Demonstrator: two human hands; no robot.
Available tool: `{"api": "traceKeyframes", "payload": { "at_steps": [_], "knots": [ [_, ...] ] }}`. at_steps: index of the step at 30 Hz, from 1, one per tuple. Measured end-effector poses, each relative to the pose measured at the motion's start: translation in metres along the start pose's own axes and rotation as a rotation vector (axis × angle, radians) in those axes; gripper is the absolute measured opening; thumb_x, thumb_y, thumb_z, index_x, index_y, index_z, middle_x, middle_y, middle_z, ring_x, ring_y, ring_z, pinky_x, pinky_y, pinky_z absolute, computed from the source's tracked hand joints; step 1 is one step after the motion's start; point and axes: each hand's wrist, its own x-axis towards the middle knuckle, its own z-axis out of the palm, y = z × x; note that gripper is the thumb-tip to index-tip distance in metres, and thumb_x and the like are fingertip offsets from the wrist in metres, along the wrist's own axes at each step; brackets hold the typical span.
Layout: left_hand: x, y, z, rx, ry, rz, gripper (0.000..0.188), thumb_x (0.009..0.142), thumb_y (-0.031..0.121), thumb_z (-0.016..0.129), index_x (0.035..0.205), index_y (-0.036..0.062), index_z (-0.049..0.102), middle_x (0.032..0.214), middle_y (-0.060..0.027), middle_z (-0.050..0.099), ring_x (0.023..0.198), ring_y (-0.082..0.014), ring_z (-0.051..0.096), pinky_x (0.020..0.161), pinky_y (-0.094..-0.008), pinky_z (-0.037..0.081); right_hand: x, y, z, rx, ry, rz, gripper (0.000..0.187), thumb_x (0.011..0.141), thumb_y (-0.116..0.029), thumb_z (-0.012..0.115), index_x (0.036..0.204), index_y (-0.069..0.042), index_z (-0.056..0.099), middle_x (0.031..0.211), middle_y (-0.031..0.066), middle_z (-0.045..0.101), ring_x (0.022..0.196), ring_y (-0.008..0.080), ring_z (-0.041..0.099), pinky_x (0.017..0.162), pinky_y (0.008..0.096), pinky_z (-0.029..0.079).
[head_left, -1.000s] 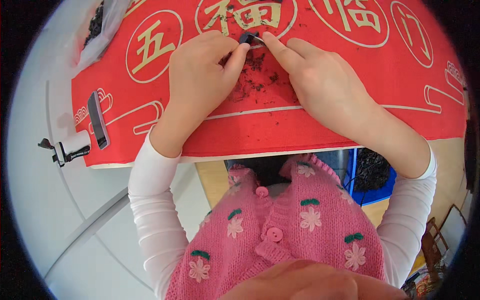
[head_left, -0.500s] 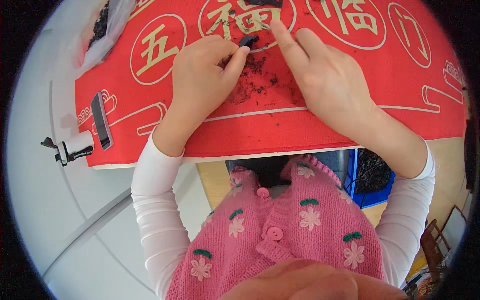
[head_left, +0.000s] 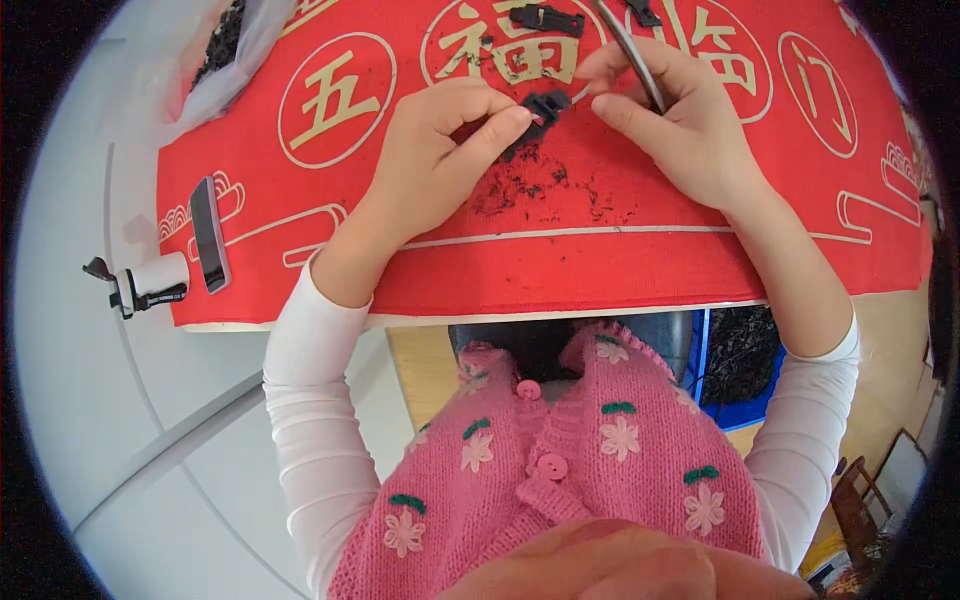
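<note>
My left hand [head_left: 440,150] is closed, its thumb and forefinger pinching a small black moulded part [head_left: 548,104] just above the red cloth. My right hand [head_left: 690,130] is to the right of it, fingers curled round a slender dark metal tool [head_left: 632,52] that slants up and away. A gap separates the right fingertips from the black part. Beneath the hands, small black scraps [head_left: 525,185] are scattered over the cloth. A second black part [head_left: 547,19] lies farther off, and another black piece [head_left: 643,12] sits near the top edge, beside the tool.
The red cloth [head_left: 560,275] with pale characters covers the table. At the left are a phone [head_left: 209,240], a white cylinder with a black strap [head_left: 155,280] and a clear bag [head_left: 235,85] of black bits. A blue bin [head_left: 740,412] holding black scraps stands below the table's front edge.
My right hand has swung from pointing forward to a turned grip with the metal tool showing. The black part in my left hand has shifted right and slightly nearer.
</note>
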Motion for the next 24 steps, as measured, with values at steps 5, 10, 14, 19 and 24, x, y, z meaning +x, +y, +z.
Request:
{"api": "traceKeyframes", "payload": {
  "at_steps": [5,10,14,19,24],
  "knots": [
    [0.0,0.002,-0.003,-0.085,-0.064,-0.083,0.012,0.079,0.009,0.057,0.074,-0.0018,0.058,0.064,-0.0022,0.052,0.056,-0.0112,0.042,0.052,-0.0213,0.034,0.002,0.013,0.004,-0.033,-0.014,-0.252,0.024,0.075,0.001,0.059,0.099,-0.005,0.058,0.074,-0.002,0.053,0.054,0.0032,0.036,0.048,0.0139,0.027],
    [-0.001,-0.001,-0.005,-0.141,-0.11,-0.154,0.011,0.079,0.009,0.057,0.075,-0.0013,0.059,0.066,-0.0024,0.053,0.057,-0.0115,0.043,0.053,-0.0219,0.035,0.004,0.019,0.005,-0.103,-0.058,-0.365,0.023,0.075,0.001,0.06,0.098,-0.005,0.059,0.072,-0.0018,0.052,0.052,0.0034,0.035,0.046,0.0136,0.027],
    [0.0,-0.001,0.0,-0.059,-0.028,-0.053,0.009,0.076,0.009,0.059,0.077,-0.0002,0.06,0.068,-0.0026,0.054,0.06,-0.0124,0.045,0.055,-0.0225,0.037,0.006,0.016,0.005,-0.035,-0.044,-0.222,0.021,0.077,-0.001,0.059,0.098,-0.004,0.059,0.072,-0.0016,0.052,0.049,0.0033,0.034,0.043,0.0134,0.027],
    [0.003,0.001,0.006,0.299,0.194,0.298,0.011,0.072,0.006,0.062,0.081,0.0007,0.062,0.073,-0.0033,0.055,0.065,-0.0137,0.048,0.059,-0.0227,0.04,0.006,0.013,0.004,0.229,-0.004,0.209,0.016,0.079,-0.003,0.057,0.095,-0.004,0.06,0.069,-0.0013,0.052,0.045,0.0033,0.034,0.04,0.0135,0.026],
    [0.002,-0.008,0.002,0.545,0.146,0.431,0.011,0.069,0.005,0.064,0.079,0.0011,0.063,0.075,-0.0043,0.057,0.062,-0.016,0.05,0.057,-0.0233,0.041,0.007,0.017,0.005,0.256,-0.019,0.196,0.012,0.081,-0.006,0.053,0.091,-0.004,0.06,0.064,-0.0013,0.05,0.043,0.0033,0.035,0.039,0.0138,0.027]
  ]
}}
